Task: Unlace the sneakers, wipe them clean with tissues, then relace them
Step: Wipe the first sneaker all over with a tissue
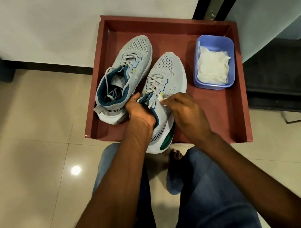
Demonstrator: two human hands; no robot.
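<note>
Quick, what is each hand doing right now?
Left hand: grips the collar of the nearer sneaker.
Right hand: fingers pinch a white tissue against that sneaker's side.

The person wears blue jeans (pixel 209 192). Both arms are bare, with no sleeves showing. The left hand (pixel 142 113) and right hand (pixel 185 109) wear no gloves, rings or watch. One foot (pixel 176 154) is bare, with toes showing.
</note>
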